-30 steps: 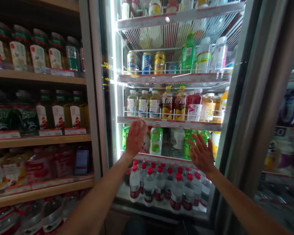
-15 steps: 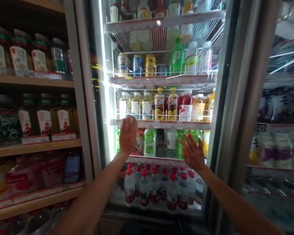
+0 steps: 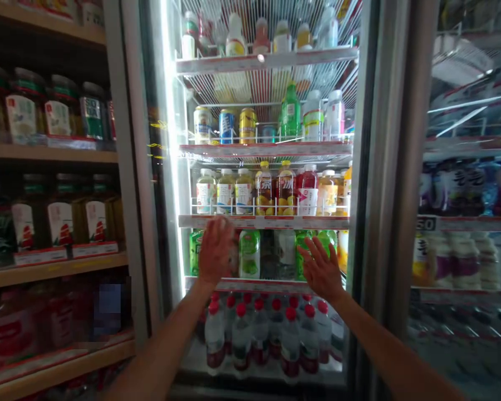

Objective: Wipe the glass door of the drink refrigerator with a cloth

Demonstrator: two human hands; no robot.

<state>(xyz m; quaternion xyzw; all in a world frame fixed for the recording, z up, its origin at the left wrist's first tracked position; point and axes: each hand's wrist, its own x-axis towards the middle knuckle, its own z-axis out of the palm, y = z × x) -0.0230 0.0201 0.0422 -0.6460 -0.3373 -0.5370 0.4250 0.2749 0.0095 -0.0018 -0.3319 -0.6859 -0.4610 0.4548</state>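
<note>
The one view looks out from the person's head, facing forward and somewhat down, nearly square to the tall, brightly lit drinks cooler, close enough that its top edge is cut off. The lens sits below the white wire upper shelf, whose underside shows, and above the red-capped clear plastic bottles. Brown wooden shelving fills the left margin.

Left grip: raised before the lit fridge, fingers pointing up; contact with the glass could not be told.
Right grip: raised likewise, fingers spread.
Light-green bottle: stood just right of the left grip.
Yellow-capped bottles: stood above, between both grips.
Gold can: stood higher, above the left grip.
Red-capped bottles: stood below both grips.
Wooden shelf: ran left of the left grip.
</note>
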